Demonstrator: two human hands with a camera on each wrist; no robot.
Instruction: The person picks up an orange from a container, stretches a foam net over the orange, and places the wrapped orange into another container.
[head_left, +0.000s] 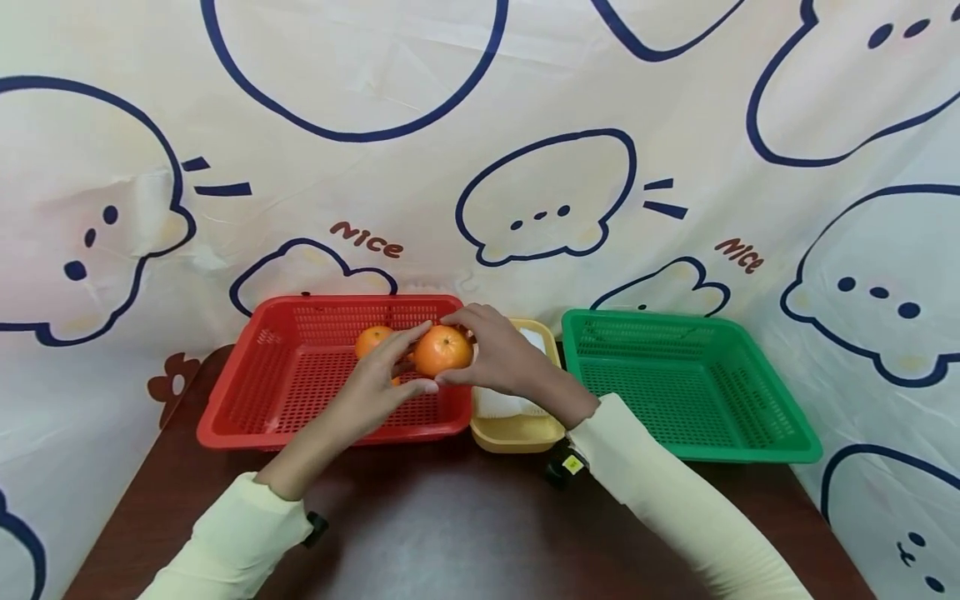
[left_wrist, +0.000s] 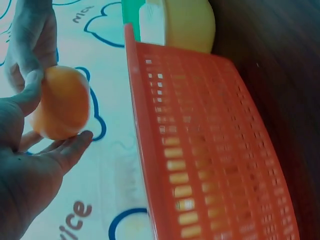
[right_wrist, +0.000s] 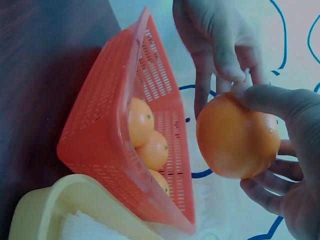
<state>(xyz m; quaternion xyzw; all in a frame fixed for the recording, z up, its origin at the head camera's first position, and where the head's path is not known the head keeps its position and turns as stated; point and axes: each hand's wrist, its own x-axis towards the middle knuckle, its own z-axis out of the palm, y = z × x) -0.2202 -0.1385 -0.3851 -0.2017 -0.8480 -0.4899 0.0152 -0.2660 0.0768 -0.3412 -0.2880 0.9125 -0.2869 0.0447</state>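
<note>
Both hands hold one orange (head_left: pixel 442 352) up over the right end of the red basket (head_left: pixel 232 417). My right hand (head_left: pixel 504 354) grips it from the right, thumb on one side and fingers on the other, as the right wrist view shows. From the left, my left hand (head_left: pixel 372 379) curves its thumb and fingers about the same fruit; in the left wrist view its fingertips (left_wrist: pixel 82 142) lie along the orange. More oranges (right_wrist: pixel 152 150) lie inside the red basket, one (head_left: pixel 371 340) visible behind the left hand. The hands partly hide the others in the head view.
Right of the red basket stands a small yellow basket (head_left: pixel 517 439) with white material (head_left: pixel 498 406) in it. Beyond that is a green basket (head_left: pixel 780 450). All stand on a dark brown table (head_left: pixel 450 525), before a patterned wall covering (head_left: pixel 420 200).
</note>
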